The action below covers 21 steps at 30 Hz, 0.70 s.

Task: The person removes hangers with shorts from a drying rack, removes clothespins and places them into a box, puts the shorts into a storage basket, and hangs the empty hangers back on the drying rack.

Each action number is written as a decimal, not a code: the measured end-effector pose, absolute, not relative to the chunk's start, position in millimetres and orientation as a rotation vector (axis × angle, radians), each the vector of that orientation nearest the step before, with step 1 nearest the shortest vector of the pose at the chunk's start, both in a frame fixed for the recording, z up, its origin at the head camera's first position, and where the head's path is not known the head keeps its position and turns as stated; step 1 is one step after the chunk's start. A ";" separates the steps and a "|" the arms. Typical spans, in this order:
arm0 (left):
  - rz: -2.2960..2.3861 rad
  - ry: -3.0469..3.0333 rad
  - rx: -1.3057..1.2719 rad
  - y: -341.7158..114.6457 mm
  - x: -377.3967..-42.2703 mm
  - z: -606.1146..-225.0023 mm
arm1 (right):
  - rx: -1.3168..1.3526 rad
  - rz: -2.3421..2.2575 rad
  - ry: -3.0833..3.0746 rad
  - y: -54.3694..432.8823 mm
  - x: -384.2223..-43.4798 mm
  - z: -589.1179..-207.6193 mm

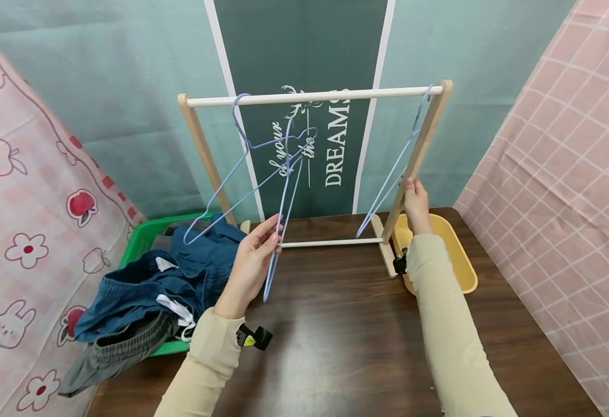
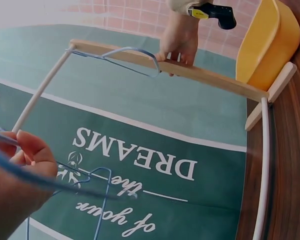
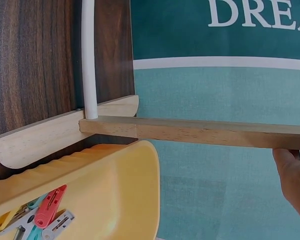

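My left hand (image 1: 252, 255) pinches a thin blue clothes hanger (image 1: 282, 202) by its side, with the thumb and fingers. In the head view this hanger's hook shows below the white top bar (image 1: 336, 94) of a clothes rack. A second blue hanger (image 1: 216, 194) hangs from the bar's left part, partly overlapping the held one. At the far right end hangs a third hanger (image 1: 385, 188). My right hand (image 1: 417, 205) grips the rack's right wooden post (image 3: 205, 132) around its middle. In the left wrist view a blurred stretch of hanger crosses before the left hand (image 2: 20, 185).
On the left, a green basket (image 1: 143, 243) holds blue and grey clothes (image 1: 143, 295), some spilling over its front. Beside the rack's right foot stands a yellow bin (image 1: 455, 255) with several coloured clothes pegs (image 3: 50, 207). Fabric curtains surround the brown table (image 1: 336, 336).
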<state>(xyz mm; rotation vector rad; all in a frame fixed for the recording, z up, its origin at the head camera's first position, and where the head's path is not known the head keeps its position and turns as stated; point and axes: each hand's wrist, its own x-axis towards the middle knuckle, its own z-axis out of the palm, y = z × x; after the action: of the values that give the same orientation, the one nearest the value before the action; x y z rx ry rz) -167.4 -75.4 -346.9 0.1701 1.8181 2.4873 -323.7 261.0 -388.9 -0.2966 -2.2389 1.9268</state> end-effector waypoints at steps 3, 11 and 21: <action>2.485 1.817 0.194 -74.3 -169.5 -346.3 | -0.283 1.923 -2.246 261.3 -323.1 -388.8; 2.517 1.741 0.253 -68.8 -170.5 -338.6 | -0.286 1.937 -2.256 262.0 -321.7 -387.7; 2.559 1.766 0.301 -64.5 -172.3 -331.4 | -0.279 1.921 -2.266 262.2 -322.8 -389.1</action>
<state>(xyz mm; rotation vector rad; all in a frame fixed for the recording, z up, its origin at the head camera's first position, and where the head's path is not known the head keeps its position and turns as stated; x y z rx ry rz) -172.3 -64.5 -331.4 0.3011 1.7665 2.5591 -322.8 262.2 -389.1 -0.2787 -2.2656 1.9214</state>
